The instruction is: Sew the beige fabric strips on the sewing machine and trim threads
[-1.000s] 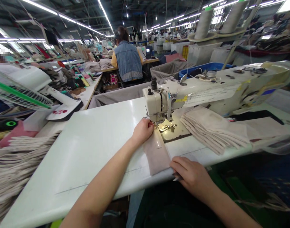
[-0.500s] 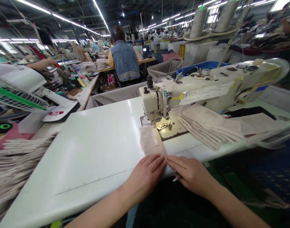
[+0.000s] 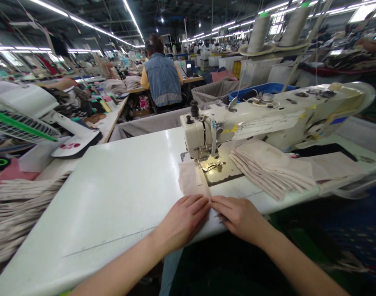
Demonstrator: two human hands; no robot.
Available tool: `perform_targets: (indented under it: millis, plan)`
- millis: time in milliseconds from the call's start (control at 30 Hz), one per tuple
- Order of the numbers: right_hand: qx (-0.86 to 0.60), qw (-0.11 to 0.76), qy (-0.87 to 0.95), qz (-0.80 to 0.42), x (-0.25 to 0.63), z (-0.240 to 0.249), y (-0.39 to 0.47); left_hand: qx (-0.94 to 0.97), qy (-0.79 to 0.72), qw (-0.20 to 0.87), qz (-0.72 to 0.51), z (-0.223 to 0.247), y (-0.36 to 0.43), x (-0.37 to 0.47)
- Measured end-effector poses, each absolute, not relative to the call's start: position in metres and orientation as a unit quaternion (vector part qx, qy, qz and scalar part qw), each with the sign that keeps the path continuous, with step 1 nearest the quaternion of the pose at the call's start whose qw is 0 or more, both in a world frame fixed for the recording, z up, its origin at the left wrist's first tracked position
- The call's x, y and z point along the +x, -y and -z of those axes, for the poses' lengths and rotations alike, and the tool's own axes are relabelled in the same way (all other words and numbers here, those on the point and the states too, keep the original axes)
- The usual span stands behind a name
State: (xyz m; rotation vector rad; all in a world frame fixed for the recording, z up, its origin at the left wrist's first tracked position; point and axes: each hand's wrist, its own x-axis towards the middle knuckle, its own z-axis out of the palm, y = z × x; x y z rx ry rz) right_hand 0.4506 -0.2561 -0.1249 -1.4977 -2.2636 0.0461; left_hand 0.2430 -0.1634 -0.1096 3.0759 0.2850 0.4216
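A beige fabric piece (image 3: 190, 179) lies on the pale table, its far end beside the presser foot of the sewing machine (image 3: 195, 135). My left hand (image 3: 188, 216) is closed on the near edge of this fabric, fingers pressed together. My right hand (image 3: 241, 218) pinches the same edge at its right corner, fingertips almost touching those of my left hand. A small dark metal tool, too hidden to name, shows under my right fingers. To the right of the needle plate (image 3: 220, 170) rests a stack of beige fabric pieces (image 3: 268, 164).
More layered fabric (image 3: 21, 205) hangs at the left edge of the table (image 3: 114, 185). A white fan (image 3: 30, 107) stands at the far left. Ahead, a person in a denim vest (image 3: 162, 78) sits facing away. Thread cones (image 3: 258, 33) rise behind the machine.
Both hands and the near edge of the fabric have shifted slightly left and toward the machine. The fabric's far end has also moved a little left. Both hands keep their grip.
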Motion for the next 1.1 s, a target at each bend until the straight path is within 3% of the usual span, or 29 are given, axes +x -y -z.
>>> perform_targets:
  millis: [533,767,900,1100]
  plan:
    - [-0.549,0.213,0.808,-0.004,0.456,0.124,0.23,0.987,-0.092,0.012,-0.135,0.111,0.133,0.247]
    - [-0.672,0.273,0.661,0.193,0.497,0.075,0.254,0.987,-0.093,0.021,-0.132,0.109,0.12,0.249]
    - [-0.751,0.192,0.575,0.262,0.53,0.049,0.265,0.987,-0.097,0.022,-0.127,0.107,0.113,0.251]
    - [-0.796,0.059,0.566,0.207,0.553,0.052,0.259,0.986,-0.096,0.028,-0.132,0.107,0.102,0.252]
